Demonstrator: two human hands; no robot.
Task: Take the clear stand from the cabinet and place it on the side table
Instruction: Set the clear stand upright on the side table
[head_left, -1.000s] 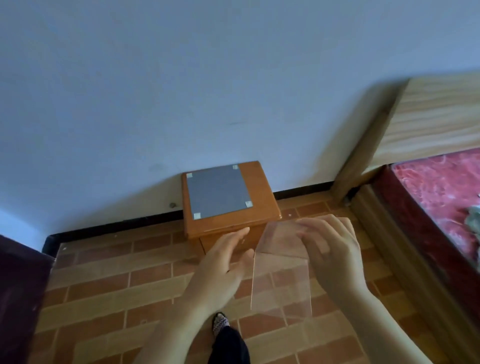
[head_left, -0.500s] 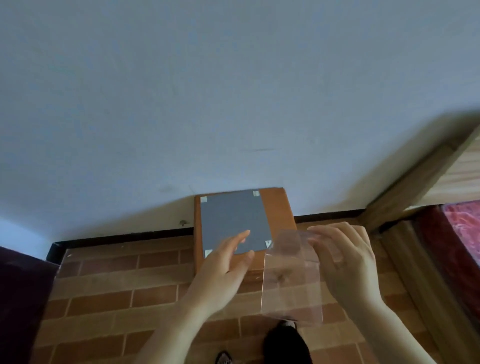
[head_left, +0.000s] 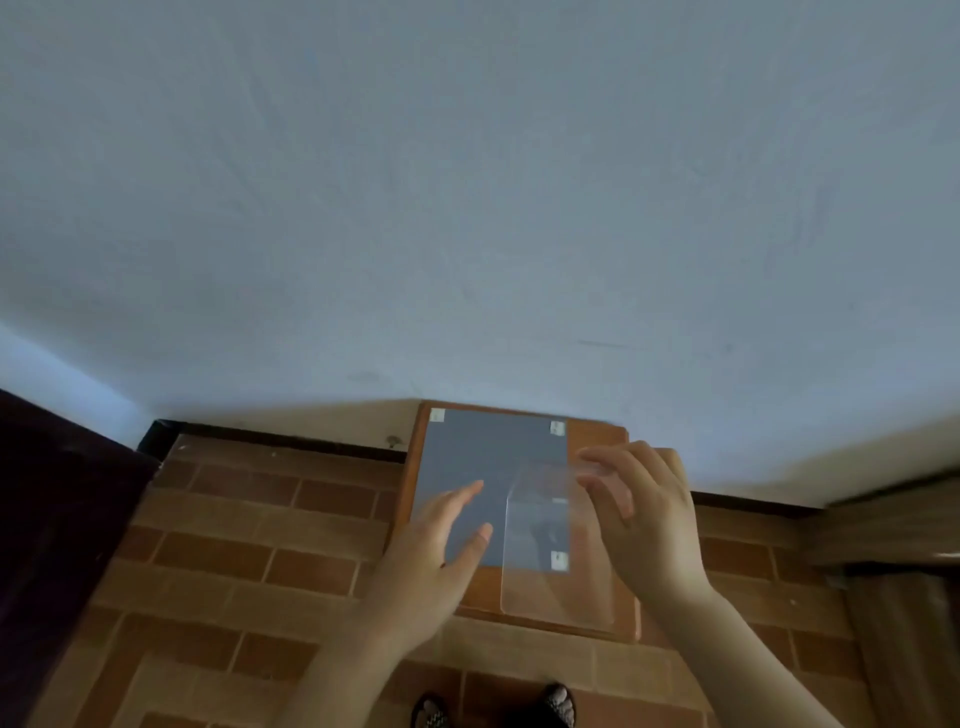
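Floor (head_left: 249, 525): brick-patterned
Worktop (head_left: 595, 435): wooden, grey mat (head_left: 467, 457) on top
Right hand (head_left: 649, 525): grip pinching clear stand (head_left: 556, 592) above worktop
Left hand (head_left: 436, 561): grip apart, fingers straight

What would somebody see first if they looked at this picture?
Probably the clear stand, a bent see-through sheet that the right hand pinches at its top over the small wooden side table by the wall. Next comes the grey sheet taped at its corners on that tabletop, with the left hand open over it.
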